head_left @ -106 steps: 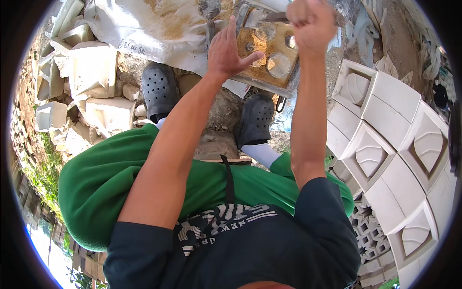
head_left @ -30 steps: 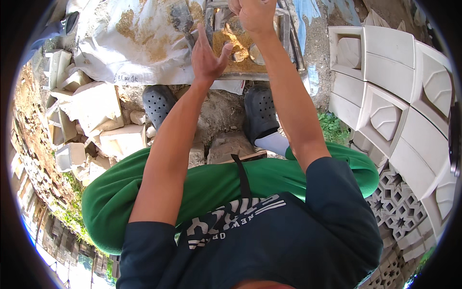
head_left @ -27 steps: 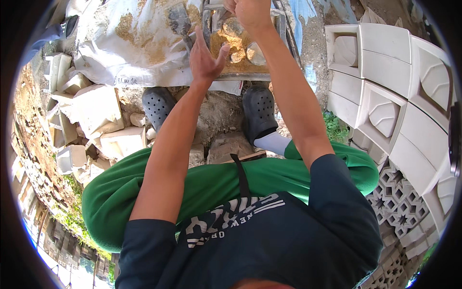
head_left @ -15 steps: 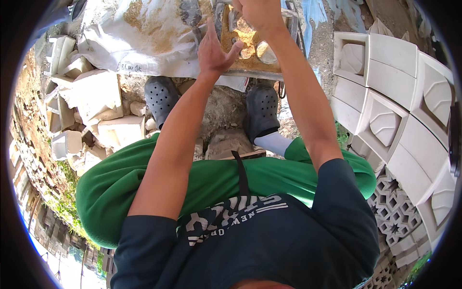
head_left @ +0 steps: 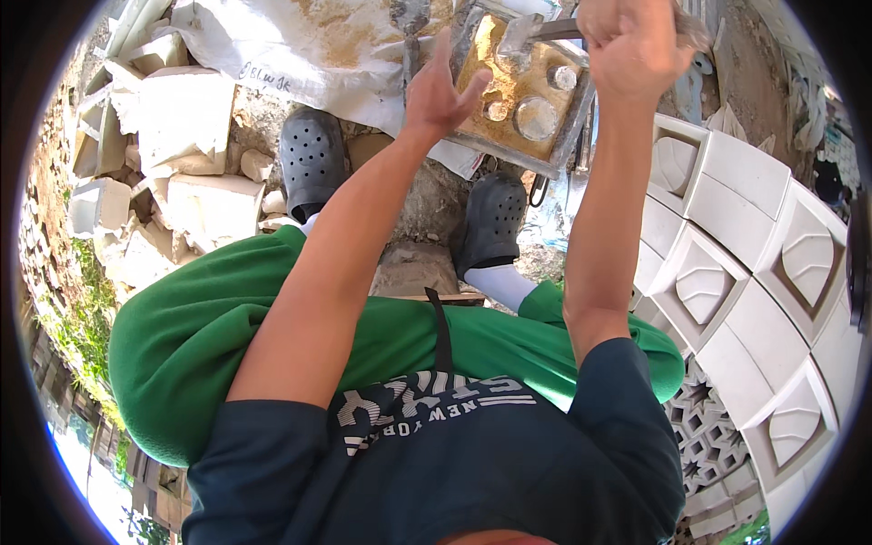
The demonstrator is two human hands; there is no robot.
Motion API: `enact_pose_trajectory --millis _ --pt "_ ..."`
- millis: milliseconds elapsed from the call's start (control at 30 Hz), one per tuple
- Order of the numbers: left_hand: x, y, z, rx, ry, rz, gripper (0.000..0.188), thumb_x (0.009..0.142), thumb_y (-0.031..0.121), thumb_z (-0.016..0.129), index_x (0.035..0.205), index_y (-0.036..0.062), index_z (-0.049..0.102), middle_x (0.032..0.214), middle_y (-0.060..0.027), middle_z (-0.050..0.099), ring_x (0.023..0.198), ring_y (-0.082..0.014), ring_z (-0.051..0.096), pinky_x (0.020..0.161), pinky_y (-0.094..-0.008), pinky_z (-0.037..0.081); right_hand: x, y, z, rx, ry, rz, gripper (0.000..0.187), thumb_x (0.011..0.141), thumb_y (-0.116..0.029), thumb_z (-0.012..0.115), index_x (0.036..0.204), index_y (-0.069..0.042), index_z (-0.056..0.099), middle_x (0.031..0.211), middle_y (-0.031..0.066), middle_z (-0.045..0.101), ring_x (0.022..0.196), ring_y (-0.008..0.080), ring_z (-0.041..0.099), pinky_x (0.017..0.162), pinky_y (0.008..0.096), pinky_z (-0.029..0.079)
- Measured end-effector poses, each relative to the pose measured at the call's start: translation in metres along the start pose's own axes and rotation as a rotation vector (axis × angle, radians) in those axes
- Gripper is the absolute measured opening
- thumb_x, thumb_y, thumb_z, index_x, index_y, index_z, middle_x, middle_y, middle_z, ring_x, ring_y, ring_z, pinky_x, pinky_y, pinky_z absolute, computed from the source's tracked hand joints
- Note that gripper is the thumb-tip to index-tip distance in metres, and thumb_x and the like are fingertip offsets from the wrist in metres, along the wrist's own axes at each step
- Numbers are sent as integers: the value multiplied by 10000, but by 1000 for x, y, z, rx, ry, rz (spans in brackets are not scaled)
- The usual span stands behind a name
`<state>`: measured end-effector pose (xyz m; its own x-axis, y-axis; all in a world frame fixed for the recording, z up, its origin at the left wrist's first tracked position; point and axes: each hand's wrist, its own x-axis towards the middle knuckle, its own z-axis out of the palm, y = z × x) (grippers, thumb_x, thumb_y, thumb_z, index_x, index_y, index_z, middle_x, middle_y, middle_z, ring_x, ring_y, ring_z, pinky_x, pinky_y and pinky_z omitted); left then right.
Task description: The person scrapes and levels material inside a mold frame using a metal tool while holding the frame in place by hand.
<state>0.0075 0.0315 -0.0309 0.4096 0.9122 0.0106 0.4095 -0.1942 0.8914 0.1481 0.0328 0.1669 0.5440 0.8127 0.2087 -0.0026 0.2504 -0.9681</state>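
A square metal mould (head_left: 513,158) sits ahead of me, its inside coated with yellow-brown powder around several round raised pieces (head_left: 536,118). My left hand (head_left: 434,98) is at the mould's left side, fingers spread and thumb out over the edge, holding nothing. Whether it touches the rim I cannot tell. Over the far right of the mould, my right hand (head_left: 629,50) is closed around a hammer-like tool (head_left: 520,38) with a grey head and a dark shaft. That head is over the mould's far part. The tool's other end, beyond my fist, is blurred.
A white sheet (head_left: 300,54) with brown powder spreads at the far left, a dark flat-bladed tool (head_left: 411,16) on it. Broken pale blocks (head_left: 186,123) lie left. Cast white tiles (head_left: 718,245) and patterned lattice blocks (head_left: 704,436) stand right. My dark clogs (head_left: 312,159) are near the mould.
My right hand has moved from over the mould to the right, and the tool in it has come into view. My left hand stays by the mould's left edge. The whole view has shifted.
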Motion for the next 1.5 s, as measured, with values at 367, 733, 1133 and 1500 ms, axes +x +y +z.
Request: enact_pose_trajectory --millis 367,733,1133,1500 --pt "-14 -9 0 25 138 -365 403 977 371 410 847 39 596 783 -221 638 768 -439 595 694 -501 433 -19 -15 -8 112 -87 -19 339 809 -45 501 509 -90 350 458 -1 363 422 70 312 431 259 231" --pt "-13 -6 -6 23 118 -475 433 974 426 363 964 69 608 845 -258 660 831 -468 619 769 -553 452 -23 1 13 257 -127 12 336 811 -23 504 506 -86 380 455 8 404 379 77 323 382 263 221" --pt "-10 -5 2 21 136 -484 494 985 458 335 924 59 619 853 -225 659 851 -454 601 756 -534 435 -23 27 8 193 -30 -65 314 811 -36 491 524 -71 369 447 3 360 371 77 281 366 287 227" --pt "-10 -2 1 -21 133 -477 467 977 455 379 935 62 627 821 -207 668 814 -435 617 738 -512 451 -21 50 -12 -53 -151 8 334 801 -35 500 509 -80 344 471 -9 346 390 90 282 396 277 231"
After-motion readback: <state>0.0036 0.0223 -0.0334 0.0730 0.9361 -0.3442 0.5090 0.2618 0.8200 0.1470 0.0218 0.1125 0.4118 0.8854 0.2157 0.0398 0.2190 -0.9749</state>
